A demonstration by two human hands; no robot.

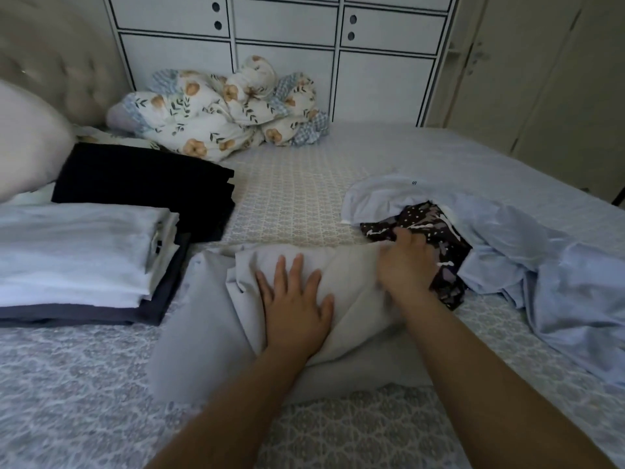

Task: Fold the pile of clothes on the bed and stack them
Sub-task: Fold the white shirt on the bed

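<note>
Head view: a pale grey garment [341,282] lies half folded on the bed [84,384], in the middle just before the person. The left hand [296,299] lies flat on it with fingers spread, pressing the cloth down and gripping nothing. The right hand [404,264] is at the garment's far right edge with fingers curled into the cloth, so it seems to pinch the fold there, though blur hides the fingertips. Just beyond that hand lies a dark printed piece [426,231], and over and around it a light blue garment [541,258], both unfolded. At left stands a stack [77,262] of folded pale clothes on a dark base, with a black stack [145,187] behind it.

The grey cloth looks thin, soft and light; it will likely sag and slip out of its crease if lifted by one point. Best taken by two corners or along the folded edge, with the flat hand holding the crease.
</note>
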